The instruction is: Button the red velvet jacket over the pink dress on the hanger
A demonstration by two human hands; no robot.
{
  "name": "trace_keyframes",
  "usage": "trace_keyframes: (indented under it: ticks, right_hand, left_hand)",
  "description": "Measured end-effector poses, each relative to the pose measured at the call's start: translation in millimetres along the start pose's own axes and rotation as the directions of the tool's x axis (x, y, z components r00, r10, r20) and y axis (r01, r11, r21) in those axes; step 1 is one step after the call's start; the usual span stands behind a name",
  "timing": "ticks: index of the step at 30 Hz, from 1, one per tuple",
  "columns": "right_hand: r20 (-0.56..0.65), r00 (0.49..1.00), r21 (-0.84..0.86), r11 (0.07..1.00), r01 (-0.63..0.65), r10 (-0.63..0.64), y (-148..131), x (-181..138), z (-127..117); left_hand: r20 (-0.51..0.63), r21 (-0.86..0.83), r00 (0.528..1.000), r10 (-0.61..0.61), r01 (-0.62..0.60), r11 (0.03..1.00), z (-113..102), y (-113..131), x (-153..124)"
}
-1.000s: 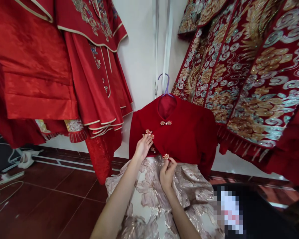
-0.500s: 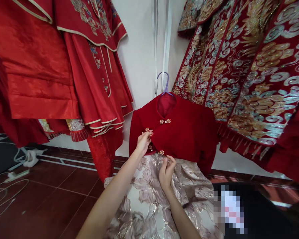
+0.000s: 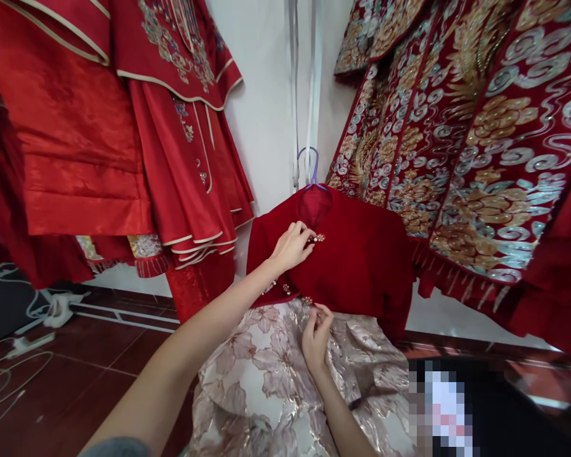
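A dark red velvet jacket (image 3: 361,254) hangs on a purple hanger (image 3: 315,166) above a pale, shiny floral skirt (image 3: 257,368). My left hand (image 3: 292,247) is at the neck of the jacket, its fingers closed on the top beaded button fastener (image 3: 320,238), which they partly cover. With bent fingers, my right hand (image 3: 316,339) pinches the jacket's front hem beside the lowest beaded button (image 3: 307,301). Another beaded button (image 3: 286,289) shows to the left, near the hem.
Red garments with pale piping (image 3: 185,158) hang at the left, and a heavily embroidered red garment (image 3: 485,165) at the right. White straps (image 3: 313,82) run down the wall. White cables (image 3: 16,355) lie on the tiled floor. A black object (image 3: 509,406) stands at lower right.
My left hand has moved up and right, from the side button fastener to the one at the neck. My right hand stays at the hem. The view has shifted slightly.
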State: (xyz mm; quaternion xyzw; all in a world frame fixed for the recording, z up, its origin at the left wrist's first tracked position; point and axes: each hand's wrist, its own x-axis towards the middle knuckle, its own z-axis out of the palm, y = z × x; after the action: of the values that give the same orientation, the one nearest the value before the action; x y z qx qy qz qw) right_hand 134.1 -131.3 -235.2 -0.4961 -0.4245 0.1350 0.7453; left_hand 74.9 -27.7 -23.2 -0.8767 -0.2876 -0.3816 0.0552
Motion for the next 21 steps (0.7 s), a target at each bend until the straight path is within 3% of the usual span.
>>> trace_keyframes:
  ticks: [2,5,8,12,17,21]
  right_hand:
    - [0.007,1.0,0.002,1.0,-0.002,0.002,1,0,0]
    - [0.007,1.0,-0.006,1.0,-0.005,0.005,3,-1,1]
    - [0.012,1.0,-0.014,1.0,0.011,-0.011,4,-2,2]
    - [0.032,0.996,-0.052,0.995,0.089,-0.087,-6,11,1]
    - [-0.037,0.942,-0.133,0.936,0.325,-0.333,-53,71,-4]
    - [-0.057,0.852,-0.151,0.848,0.508,-0.521,-114,136,4]
  left_hand:
    - [0.025,0.075,0.999,0.027,-0.029,0.997,-3,2,5]
    - [0.056,0.043,0.993,0.104,-0.107,0.993,-9,3,13]
    - [0.078,-0.142,0.986,0.148,-0.136,0.981,-15,-1,19]
    - [0.083,-0.403,0.993,0.08,-0.04,0.914,-20,-7,23]
    - [0.137,-0.535,0.991,-0.011,0.083,0.84,-23,-11,25]
    - [0.138,-0.412,0.988,0.064,-0.002,0.911,-24,-13,27]
